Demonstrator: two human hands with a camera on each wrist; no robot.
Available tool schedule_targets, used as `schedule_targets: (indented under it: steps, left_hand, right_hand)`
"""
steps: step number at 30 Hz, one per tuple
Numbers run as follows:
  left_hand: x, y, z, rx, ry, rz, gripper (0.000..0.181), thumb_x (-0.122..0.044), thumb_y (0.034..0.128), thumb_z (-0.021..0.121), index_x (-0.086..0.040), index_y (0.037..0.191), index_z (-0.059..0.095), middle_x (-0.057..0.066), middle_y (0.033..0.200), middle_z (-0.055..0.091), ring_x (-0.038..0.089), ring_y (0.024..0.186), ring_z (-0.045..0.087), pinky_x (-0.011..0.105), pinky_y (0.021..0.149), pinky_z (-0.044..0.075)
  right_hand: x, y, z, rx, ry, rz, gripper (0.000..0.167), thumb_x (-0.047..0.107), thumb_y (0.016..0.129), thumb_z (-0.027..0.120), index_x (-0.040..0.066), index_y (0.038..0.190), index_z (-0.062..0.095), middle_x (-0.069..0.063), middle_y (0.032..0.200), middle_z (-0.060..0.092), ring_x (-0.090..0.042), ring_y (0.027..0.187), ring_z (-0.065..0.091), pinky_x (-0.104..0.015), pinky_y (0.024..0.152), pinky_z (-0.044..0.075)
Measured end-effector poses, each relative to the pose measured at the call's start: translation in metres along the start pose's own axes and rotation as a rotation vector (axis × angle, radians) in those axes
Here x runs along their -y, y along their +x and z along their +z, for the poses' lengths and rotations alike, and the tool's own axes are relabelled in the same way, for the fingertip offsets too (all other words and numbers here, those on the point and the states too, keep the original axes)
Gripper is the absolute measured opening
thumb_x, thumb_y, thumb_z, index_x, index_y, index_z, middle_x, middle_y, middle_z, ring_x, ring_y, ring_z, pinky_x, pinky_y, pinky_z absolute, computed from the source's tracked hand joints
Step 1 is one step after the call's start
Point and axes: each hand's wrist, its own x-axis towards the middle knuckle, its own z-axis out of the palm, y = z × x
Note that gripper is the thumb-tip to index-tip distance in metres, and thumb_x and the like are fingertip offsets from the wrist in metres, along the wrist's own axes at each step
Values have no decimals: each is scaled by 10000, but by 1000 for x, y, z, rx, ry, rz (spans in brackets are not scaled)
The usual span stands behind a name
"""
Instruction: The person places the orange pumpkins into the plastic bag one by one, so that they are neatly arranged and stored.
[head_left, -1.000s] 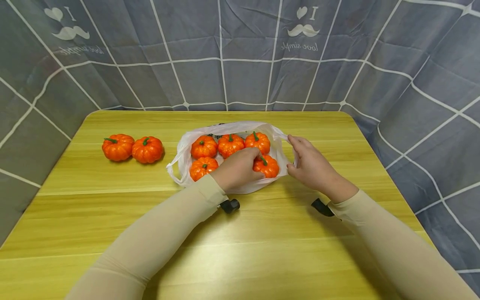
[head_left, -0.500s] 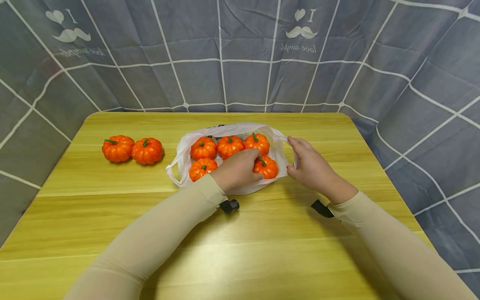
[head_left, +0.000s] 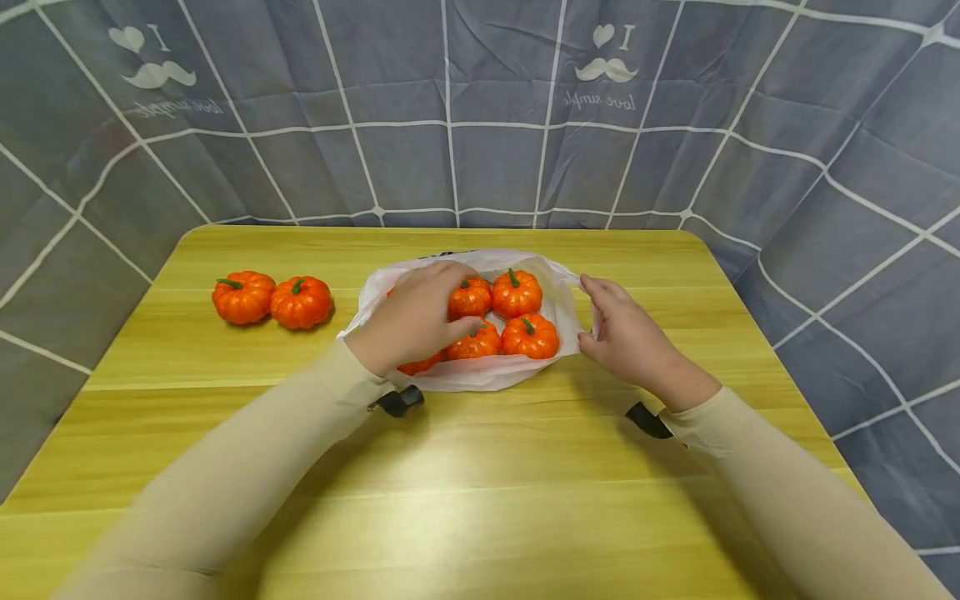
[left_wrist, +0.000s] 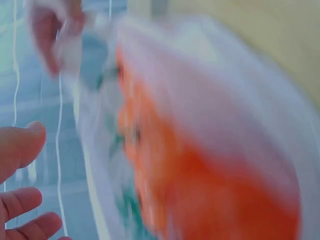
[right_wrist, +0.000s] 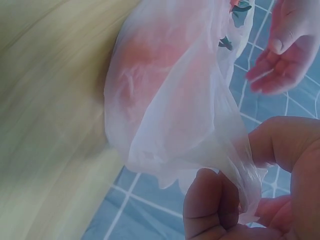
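A white plastic bag (head_left: pixel 487 379) lies on the table with its mouth spread, holding several small orange pumpkins (head_left: pixel 517 293) with green stems. My right hand (head_left: pixel 626 333) pinches the bag's right edge between thumb and fingers; the right wrist view shows thin plastic (right_wrist: pixel 235 150) in its grip. Over the left part of the bag hovers my left hand (head_left: pixel 416 317), fingers loosely spread and holding nothing. It hides some of the pumpkins beneath it. In the blurred left wrist view, its fingertips (left_wrist: pixel 22 202) are apart from the bag.
Two loose pumpkins, one at far left (head_left: pixel 243 297) and one beside it (head_left: pixel 302 302), sit on the wooden table (head_left: pixel 480 492) left of the bag. A grey curtain (head_left: pixel 495 167) with white lines hangs behind the table and at both sides.
My left hand has let go of a pumpkin at the bag's front middle and moved left and up over the bag. The right hand stays on the bag's edge.
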Motion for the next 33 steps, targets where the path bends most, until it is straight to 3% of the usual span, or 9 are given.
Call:
schedule_targets:
  steps: [7,11,15,19,24,28,33]
  left_hand:
    - [74,-32,-49,-48,21,-204,714,-375,988,714,-56,1567,444,192,1627,443,468,1493,375,659,1232,239]
    - [123,-50,-71,-42,47,-320,843,-457,979,703,-31,1616,351,277,1650,355,562,1478,301,729,1198,201]
    - [169,-67,-85,1,19,-425,1013,-562,953,702,-4,1655,231,348,1666,241,616,1470,237,773,1176,195]
    - [205,-82,-92,87,-39,-484,1127,-590,942,711,47,1660,121,398,1672,126,621,1495,177,777,1179,210]
    - [235,-97,-88,179,-112,-500,1123,-511,968,717,130,1627,73,461,1617,142,642,1465,191,763,1192,197]
    - [244,-104,-83,163,-104,-504,1074,-509,985,698,125,1622,109,447,1586,240,630,1410,289,754,1185,220]
    - [246,-107,-83,121,-102,-536,1095,-536,979,699,101,1631,92,444,1555,282,623,1374,331,747,1176,239]
  right_hand:
    - [-2,-3,-2,7,5,15,837,34,926,707,-85,1626,264,-323,1623,327,-188,736,555,-377,771,513]
    - [-2,-3,-3,7,9,15,834,25,925,705,-89,1624,264,-325,1615,334,-189,745,561,-358,756,513]
    - [-3,-4,-4,6,11,17,833,25,925,706,-88,1624,266,-319,1617,333,-187,742,561,-344,745,515]
    - [-3,-4,-4,7,11,15,827,26,925,705,-89,1621,273,-320,1615,335,-187,742,561,-342,742,516]
    - [-5,-3,-1,5,1,7,820,26,921,703,-98,1615,282,-329,1611,338,-191,746,565,-366,763,522]
    - [-5,-3,0,6,-5,-1,817,27,921,699,-99,1614,284,-334,1617,334,-187,740,562,-390,785,529]
    - [-5,-2,1,14,1,-2,820,26,926,696,-93,1619,275,-335,1621,328,-186,744,563,-407,805,534]
